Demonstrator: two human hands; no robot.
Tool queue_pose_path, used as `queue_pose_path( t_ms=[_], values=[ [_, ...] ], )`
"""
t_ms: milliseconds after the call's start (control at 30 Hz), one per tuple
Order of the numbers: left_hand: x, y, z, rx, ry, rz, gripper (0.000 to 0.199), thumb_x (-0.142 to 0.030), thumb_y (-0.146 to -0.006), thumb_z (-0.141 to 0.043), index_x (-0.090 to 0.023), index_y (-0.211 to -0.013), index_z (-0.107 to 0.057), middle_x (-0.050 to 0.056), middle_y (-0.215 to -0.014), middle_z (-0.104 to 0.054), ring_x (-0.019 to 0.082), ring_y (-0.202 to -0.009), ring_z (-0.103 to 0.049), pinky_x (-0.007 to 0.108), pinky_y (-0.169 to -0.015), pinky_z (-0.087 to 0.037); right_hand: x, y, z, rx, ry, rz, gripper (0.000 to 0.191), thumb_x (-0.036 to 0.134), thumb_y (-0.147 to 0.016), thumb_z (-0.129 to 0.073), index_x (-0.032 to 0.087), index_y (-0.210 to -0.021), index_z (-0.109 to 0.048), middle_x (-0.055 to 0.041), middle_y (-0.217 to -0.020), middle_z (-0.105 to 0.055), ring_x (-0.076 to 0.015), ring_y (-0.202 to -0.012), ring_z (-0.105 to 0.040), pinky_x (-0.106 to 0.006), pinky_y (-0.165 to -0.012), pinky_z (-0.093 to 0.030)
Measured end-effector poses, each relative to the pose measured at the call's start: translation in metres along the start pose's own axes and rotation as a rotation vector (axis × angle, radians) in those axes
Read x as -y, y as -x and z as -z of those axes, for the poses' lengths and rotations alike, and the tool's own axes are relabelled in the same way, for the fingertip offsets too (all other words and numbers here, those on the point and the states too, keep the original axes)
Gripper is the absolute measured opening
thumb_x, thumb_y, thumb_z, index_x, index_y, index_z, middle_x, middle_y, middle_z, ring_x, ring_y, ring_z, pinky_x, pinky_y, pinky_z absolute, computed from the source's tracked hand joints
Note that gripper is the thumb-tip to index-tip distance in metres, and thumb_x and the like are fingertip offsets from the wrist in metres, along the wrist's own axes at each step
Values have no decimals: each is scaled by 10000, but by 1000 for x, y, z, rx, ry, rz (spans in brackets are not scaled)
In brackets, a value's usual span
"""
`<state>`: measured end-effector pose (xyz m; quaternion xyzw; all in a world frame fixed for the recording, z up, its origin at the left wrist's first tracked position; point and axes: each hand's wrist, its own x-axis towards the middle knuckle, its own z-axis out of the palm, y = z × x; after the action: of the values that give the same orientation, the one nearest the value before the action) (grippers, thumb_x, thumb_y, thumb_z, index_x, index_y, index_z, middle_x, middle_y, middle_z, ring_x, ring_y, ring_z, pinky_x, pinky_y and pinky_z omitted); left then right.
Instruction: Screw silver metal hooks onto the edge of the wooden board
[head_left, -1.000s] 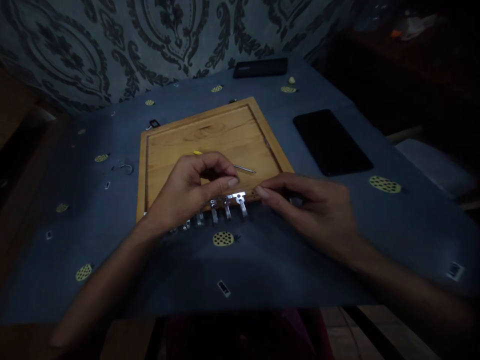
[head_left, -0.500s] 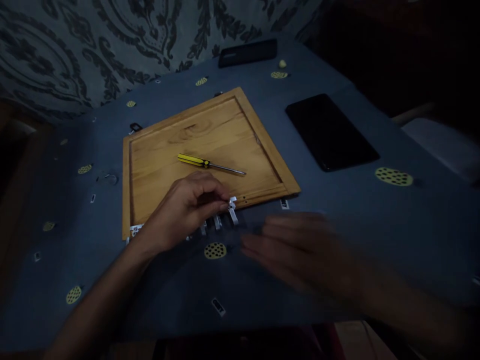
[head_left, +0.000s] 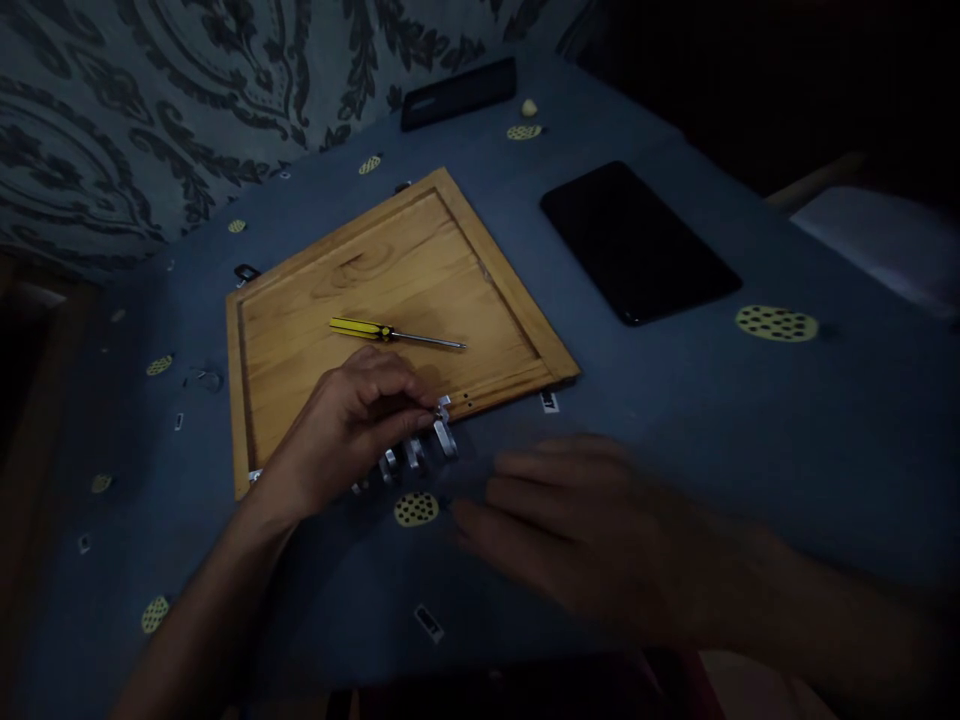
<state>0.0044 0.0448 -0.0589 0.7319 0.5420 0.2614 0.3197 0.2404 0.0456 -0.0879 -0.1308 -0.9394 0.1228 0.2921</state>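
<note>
A framed wooden panel (head_left: pixel 360 270) lies flat on the table. Across it rests a screwdriver (head_left: pixel 397 333) with a yellow and black handle. My left hand (head_left: pixel 360 410) is over the panel's front edge, thumb and fingers closed on a small silvery metal hinge (head_left: pixel 444 430), its lower arm sticking out past the edge. Similar metal pieces (head_left: pixel 412 454) jut out beside it, partly under the hand. Two small dark holes (head_left: pixel 469 400) show in the panel just right of the hinge. My right hand (head_left: pixel 570 520), blurred, is above the cloth with its fingers stretched out and nothing visible in them.
A dark tablet-like slab (head_left: pixel 637 240) lies right of the panel, and a black phone-case-like object (head_left: pixel 459 95) at the back. Near that is a small pale lump (head_left: pixel 529 107). Blue patterned cloth (head_left: pixel 787 430) covers the table; a patterned curtain (head_left: pixel 187 100) hangs behind.
The view has shifted, so the panel and tablet appear further left. My left hand keeps its hold on the hinge. My right hand has moved slightly left, still blurred.
</note>
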Motion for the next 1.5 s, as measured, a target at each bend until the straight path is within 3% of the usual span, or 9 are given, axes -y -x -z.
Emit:
queue_pose_path(
  t_ms=[100, 233, 400, 800, 1100, 1500],
  values=[
    [0, 0, 0, 4, -7, 16, 30, -189, -876, -788, -208, -854, -779, 19, -805, -723, 187, -844, -644, 318, -794, -505, -3, -1, -5, -42, 71, -93, 373, 83, -1055, -476, 191, -726, -618, 42, -618, -595, -114, -592, -547, -304, -591, -390],
    [3, 0, -2, -19, 5, 4, 27, -190, -866, -794, -215, -860, -785, 22, -830, -735, 191, -864, -650, 323, -803, -514, -8, -2, -16, -93, 145, -212, 374, 258, -1110, -481, 188, -779, -640, 19, -645, -634, -133, -613, -594, -303, -621, -409],
    [5, 0, -3, -29, 31, -28, 42, -182, -867, -793, -222, -880, -788, 11, -841, -748, 181, -880, -661, 316, -827, -510, -11, -3, -25, -84, 91, -254, 357, 331, -1120, -465, 190, -853, -657, 1, -722, -707, -142, -685, -663, -295, -657, -445],
    [3, 0, -4, -27, 6, -7, 50, -175, -869, -794, -224, -876, -783, 17, -847, -755, 186, -872, -662, 318, -799, -515, -9, -1, -24, -76, 41, -215, 241, 162, -1058, -538, 180, -836, -629, 12, -718, -672, -141, -654, -644, -324, -634, -451],
    [1, 1, -6, -45, -30, -27, 73, -169, -870, -802, -231, -905, -784, 4, -834, -743, 176, -846, -646, 311, -789, -505, -7, 1, -28, -78, 37, -200, 289, 32, -994, -546, 183, -754, -602, 31, -655, -624, -120, -594, -599, -310, -602, -442],
    [1, 0, -6, 11, -66, -18, 55, -186, -905, -770, -232, -925, -793, 26, -864, -746, 191, -868, -651, 330, -795, -516, -8, -4, -26, -149, 109, -196, 341, 57, -1011, -529, 195, -705, -586, 39, -594, -602, -116, -533, -564, -301, -553, -406]
  ],
)
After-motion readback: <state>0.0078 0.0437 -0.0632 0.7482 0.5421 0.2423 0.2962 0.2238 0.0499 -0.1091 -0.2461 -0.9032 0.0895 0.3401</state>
